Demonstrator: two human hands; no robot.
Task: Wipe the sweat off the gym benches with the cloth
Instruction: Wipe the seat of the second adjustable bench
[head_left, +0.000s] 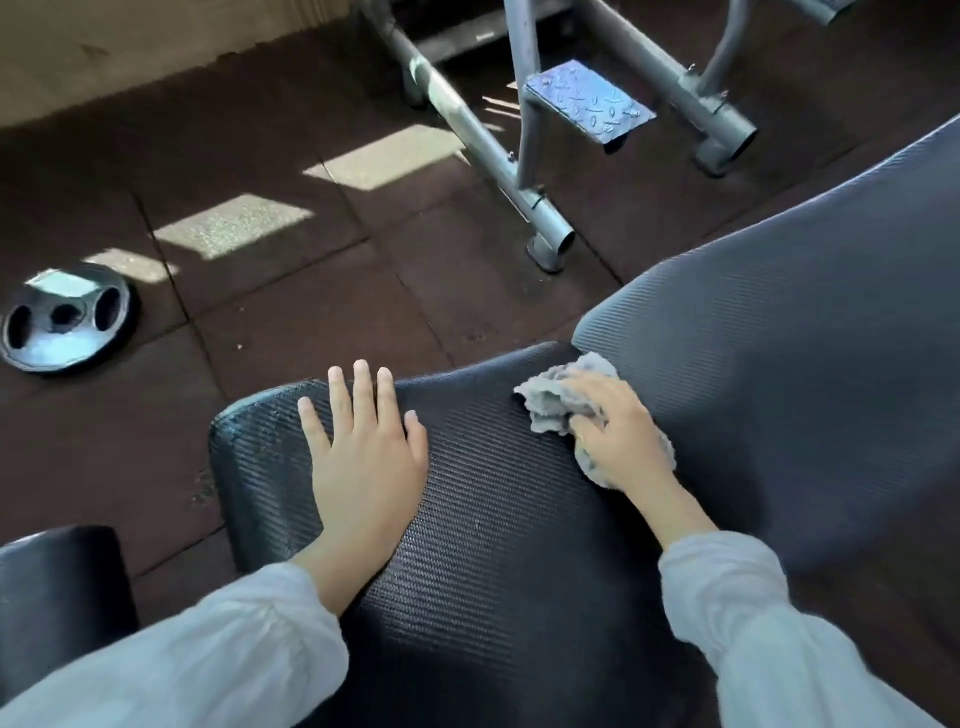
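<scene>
A black textured bench seat pad (493, 499) fills the lower middle of the head view, with the longer back pad (779, 353) rising to the right. My left hand (363, 447) lies flat on the seat pad's left part, fingers straight and spread. My right hand (618, 431) grips a crumpled grey cloth (553, 397) and presses it on the seat pad close to the gap between the two pads. Part of the cloth is hidden under that hand.
A grey metal machine frame (483, 145) with a tread-plate step (587, 104) stands on the dark rubber floor beyond the bench. A round weight plate (67, 317) lies on the floor at the left. Another black pad (57, 597) shows at the lower left.
</scene>
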